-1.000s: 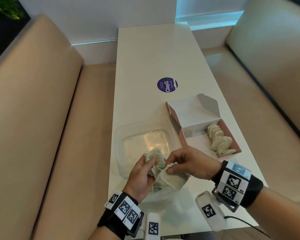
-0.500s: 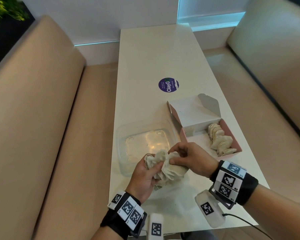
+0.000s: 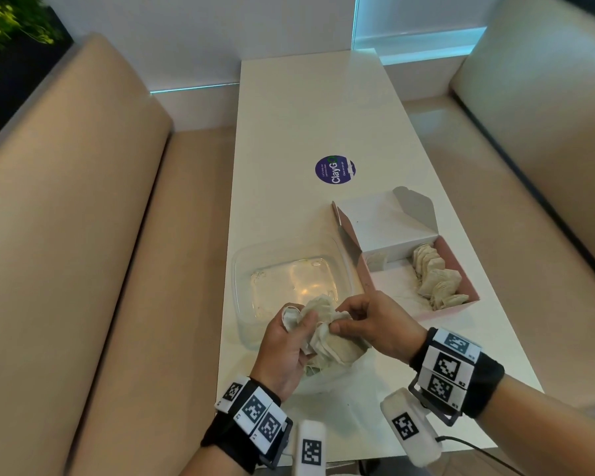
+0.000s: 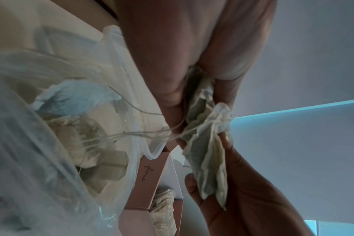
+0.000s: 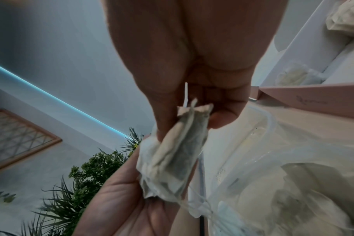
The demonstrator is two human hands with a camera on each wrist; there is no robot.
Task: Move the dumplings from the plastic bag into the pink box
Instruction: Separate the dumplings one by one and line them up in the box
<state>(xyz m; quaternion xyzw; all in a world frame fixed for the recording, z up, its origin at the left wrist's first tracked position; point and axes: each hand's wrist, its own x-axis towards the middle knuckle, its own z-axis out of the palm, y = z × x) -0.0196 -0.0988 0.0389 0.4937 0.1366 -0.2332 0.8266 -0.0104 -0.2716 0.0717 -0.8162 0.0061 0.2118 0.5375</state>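
My left hand (image 3: 303,334) grips a bunch of pale, flat dumplings (image 3: 327,338) with thin strings, just above the clear plastic bag (image 3: 334,379) at the table's near edge. My right hand (image 3: 339,317) pinches the top of the same bunch from the right. The left wrist view shows the bunch of dumplings (image 4: 206,143) between both hands, its strings trailing into the plastic bag (image 4: 40,143), where more dumplings lie. In the right wrist view, thumb and fingers pinch the bunch's crimped end (image 5: 192,111). The open pink box (image 3: 457,266) stands to the right and holds a row of dumplings (image 3: 437,280).
A clear plastic container (image 3: 241,269) sits just beyond my hands, left of the box. A purple round sticker (image 3: 335,170) lies further up the white table (image 3: 306,115). Beige bench seats flank the table on both sides.
Both hands have kept hold of the bunch and squeezed it closer together. My right fingers have shifted from its right side to its top.
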